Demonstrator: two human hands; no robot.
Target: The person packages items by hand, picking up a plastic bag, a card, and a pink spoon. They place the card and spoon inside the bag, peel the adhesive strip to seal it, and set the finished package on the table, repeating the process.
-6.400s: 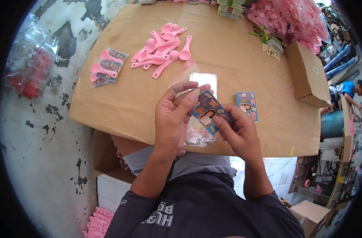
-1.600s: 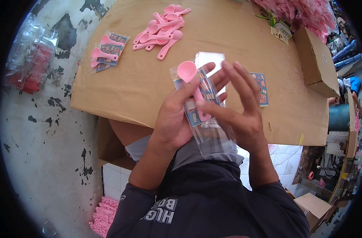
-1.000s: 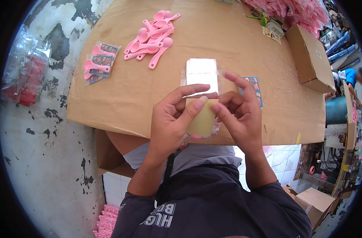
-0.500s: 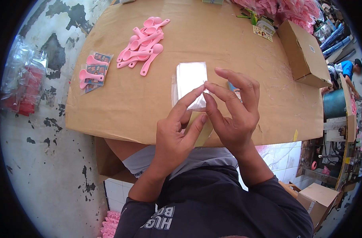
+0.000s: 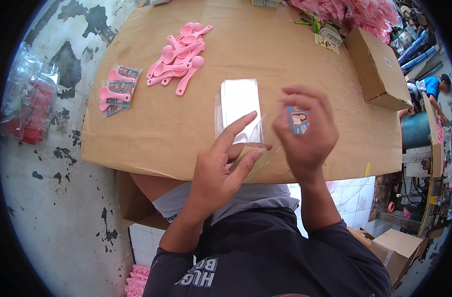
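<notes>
My left hand [image 5: 217, 166] pinches a pale yellow card [image 5: 258, 164] between thumb and fingers near the table's front edge, with a clear plastic edge along its side. Its index finger is stretched out over a stack of clear, shiny plastic bags [image 5: 240, 101]. To the right, my right hand [image 5: 310, 136] is raised and smeared by motion, its fingers curled. A blue printed card [image 5: 299, 120] shows between its thumb and fingers, at the spot where a card lies on the table.
Pink scoops [image 5: 179, 57] lie heaped at the back left. Bagged cards with scoops [image 5: 118, 91] are at the left edge. A cardboard box [image 5: 379, 69] stands at right, near a pink pile [image 5: 352, 15]. Another person [image 5: 434, 89] bends over at far right.
My right hand has moved away from my left fingertips to the right and blurred. The pale yellow card in my left hand is now tilted and more visible.
</notes>
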